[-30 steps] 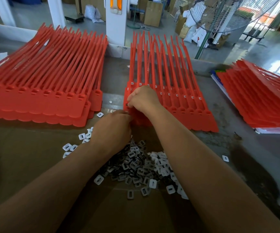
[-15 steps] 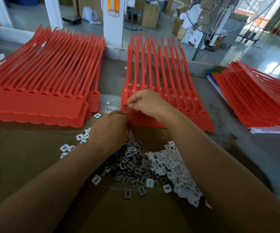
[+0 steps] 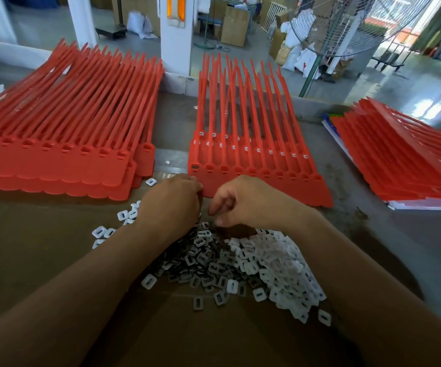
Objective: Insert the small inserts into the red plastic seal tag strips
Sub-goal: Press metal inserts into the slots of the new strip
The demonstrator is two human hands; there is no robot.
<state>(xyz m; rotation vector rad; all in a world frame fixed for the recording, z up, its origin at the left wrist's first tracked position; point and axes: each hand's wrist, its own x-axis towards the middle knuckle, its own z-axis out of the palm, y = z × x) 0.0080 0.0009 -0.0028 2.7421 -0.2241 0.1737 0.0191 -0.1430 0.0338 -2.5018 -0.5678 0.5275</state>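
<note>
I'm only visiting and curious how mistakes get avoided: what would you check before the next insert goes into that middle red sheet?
1. Pile of inserts within both hands' reach: ok.
2. Middle sheet of seal tag strips lying just beyond the hands: ok.
3. Its near row shows unfilled sockets: ok.
4. Left hand at the sheet's near edge: ok.
5. Right hand holding an insert: cannot tell, fingertips hidden.

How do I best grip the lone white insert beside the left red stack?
Pinch the lone white insert across its outer edges from straight above: it lies flat, slot up, apart from the pile, and is probably too low for a side approach.
</note>
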